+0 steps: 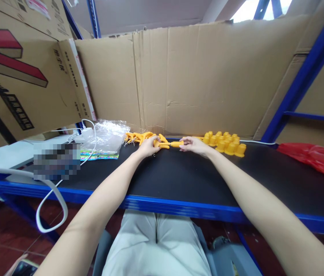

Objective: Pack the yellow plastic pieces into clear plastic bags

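Note:
Both my arms reach forward over a black table top with a blue front edge. My left hand has its fingers curled round one end of a yellow plastic piece lying on the table. My right hand pinches the other end of the same piece. Behind my left hand lies a heap of long yellow parts. Just right of my right hand stands a cluster of yellow cup-shaped parts.
A clear plastic bag lies left of the heap, with a white charger and cable beside it. A red plastic bag lies at the right. Cardboard walls enclose the back and left. A blue shelf post rises at right.

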A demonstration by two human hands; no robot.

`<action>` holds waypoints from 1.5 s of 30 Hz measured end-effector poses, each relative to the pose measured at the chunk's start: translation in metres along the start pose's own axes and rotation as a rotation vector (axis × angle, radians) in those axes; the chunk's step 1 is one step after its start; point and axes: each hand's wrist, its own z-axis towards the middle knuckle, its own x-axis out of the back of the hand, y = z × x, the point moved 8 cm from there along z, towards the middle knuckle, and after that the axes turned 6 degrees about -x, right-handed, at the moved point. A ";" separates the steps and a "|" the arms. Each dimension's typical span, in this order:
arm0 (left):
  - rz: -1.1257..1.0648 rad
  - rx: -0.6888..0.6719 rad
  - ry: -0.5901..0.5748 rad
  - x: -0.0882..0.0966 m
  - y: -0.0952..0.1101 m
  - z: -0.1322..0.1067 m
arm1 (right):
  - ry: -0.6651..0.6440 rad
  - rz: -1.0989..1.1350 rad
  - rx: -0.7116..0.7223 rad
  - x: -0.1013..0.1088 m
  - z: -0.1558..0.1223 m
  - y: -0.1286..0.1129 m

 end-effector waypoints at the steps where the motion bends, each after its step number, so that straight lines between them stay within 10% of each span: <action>1: -0.008 0.003 -0.002 -0.001 0.000 0.000 | -0.025 0.035 0.005 0.000 -0.001 -0.001; 20: -0.157 0.018 -0.068 -0.010 0.003 -0.002 | -0.248 0.077 -0.215 -0.012 -0.015 0.010; 38: -0.158 -0.012 -0.088 -0.009 0.006 -0.001 | -0.169 -0.023 -0.308 -0.013 -0.010 0.018; 45: -0.114 -0.015 -0.054 -0.004 0.004 -0.001 | -0.169 0.091 -0.109 -0.004 -0.016 -0.001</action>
